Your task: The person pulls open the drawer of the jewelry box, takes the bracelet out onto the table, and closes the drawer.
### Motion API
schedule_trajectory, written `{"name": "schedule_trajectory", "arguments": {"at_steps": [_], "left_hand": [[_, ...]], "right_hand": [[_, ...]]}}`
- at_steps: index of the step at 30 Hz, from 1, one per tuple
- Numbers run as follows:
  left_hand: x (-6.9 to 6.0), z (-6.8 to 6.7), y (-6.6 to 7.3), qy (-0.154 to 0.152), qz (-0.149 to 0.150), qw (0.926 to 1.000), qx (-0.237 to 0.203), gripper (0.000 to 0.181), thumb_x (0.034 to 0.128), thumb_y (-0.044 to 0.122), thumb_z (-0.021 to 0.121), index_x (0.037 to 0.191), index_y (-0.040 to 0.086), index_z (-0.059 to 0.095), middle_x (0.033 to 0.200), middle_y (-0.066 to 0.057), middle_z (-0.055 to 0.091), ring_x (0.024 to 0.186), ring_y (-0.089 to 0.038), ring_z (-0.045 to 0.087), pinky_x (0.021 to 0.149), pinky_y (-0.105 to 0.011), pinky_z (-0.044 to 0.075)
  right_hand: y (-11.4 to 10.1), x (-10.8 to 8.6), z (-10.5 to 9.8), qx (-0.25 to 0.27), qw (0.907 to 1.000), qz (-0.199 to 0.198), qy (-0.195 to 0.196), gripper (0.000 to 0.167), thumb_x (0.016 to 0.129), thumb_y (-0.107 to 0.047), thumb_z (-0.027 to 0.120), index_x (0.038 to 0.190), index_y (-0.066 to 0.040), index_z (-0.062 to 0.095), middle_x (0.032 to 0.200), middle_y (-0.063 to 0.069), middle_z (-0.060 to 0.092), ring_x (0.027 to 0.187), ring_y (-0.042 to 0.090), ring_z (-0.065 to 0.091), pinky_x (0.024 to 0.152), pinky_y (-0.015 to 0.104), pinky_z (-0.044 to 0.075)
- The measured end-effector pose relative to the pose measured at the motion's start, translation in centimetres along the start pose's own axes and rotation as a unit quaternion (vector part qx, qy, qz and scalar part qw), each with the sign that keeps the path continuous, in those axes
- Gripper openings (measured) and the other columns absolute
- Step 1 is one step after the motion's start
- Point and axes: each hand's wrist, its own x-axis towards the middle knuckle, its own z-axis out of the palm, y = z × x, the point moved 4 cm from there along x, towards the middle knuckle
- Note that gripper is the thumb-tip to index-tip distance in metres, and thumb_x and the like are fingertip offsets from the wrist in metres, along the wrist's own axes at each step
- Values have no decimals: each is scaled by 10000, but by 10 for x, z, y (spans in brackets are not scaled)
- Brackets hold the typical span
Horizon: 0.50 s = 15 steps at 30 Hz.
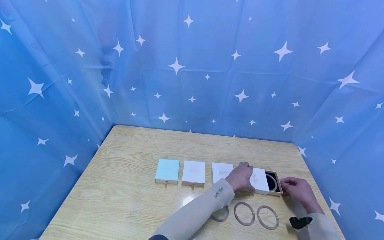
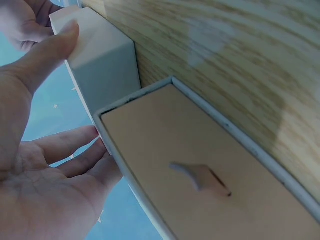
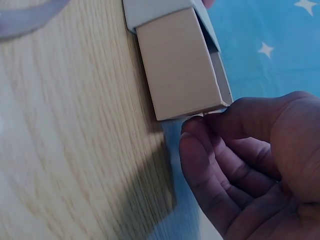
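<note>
At the right of the row is a white drawer box (image 1: 259, 181), its drawer (image 1: 279, 188) slid partway out to the right. My left hand (image 1: 241, 177) grips the white sleeve, with the thumb on the near side and the fingers at the far side in the left wrist view. At the drawer's outer end, my right hand (image 1: 297, 190) pinches with thumb and index finger; what lies between the fingertips is mostly hidden. Part of a pale bangle (image 1: 275, 182) shows inside the dark-lined drawer.
Left of the hands stand a light blue box (image 1: 167, 170), a white box (image 1: 193, 171) and another white box (image 1: 221, 170), partly behind my left hand. Three bangles (image 1: 235, 213) lie in front, one partly under my left forearm. A blue star-patterned curtain (image 1: 204, 86) surrounds the wooden table (image 1: 120, 186).
</note>
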Motion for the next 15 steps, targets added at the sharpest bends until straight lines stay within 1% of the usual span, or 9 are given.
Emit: {"name": "schedule_trajectory", "arguments": {"at_steps": [7,12,15], "left_hand": [[-1,0,0,-13,-56,10000,-19,772,727,544,892,1359,197,616,1324,84,601,1200,-51,543,968,-127,496],[0,1,0,5,-65,10000,-71,791,724,541,896,1373,194,606,1338,83,597,1212,-50,540,978,-128,493],[1,2,0,7,-65,10000,-73,795,719,544,897,1372,196,606,1334,84,597,1210,-49,541,978,-128,492]], "right_hand": [[8,0,-5,33,10000,28,-6,319,1001,-157,574,1187,76,687,877,53,753,748,122,664,620,259,535],[13,2,-8,67,10000,22,2,327,1001,-170,573,1182,76,690,839,20,743,737,117,654,608,260,528],[14,2,-8,60,10000,-40,24,325,999,-169,576,1175,79,692,847,31,748,730,110,656,609,257,527]]}}
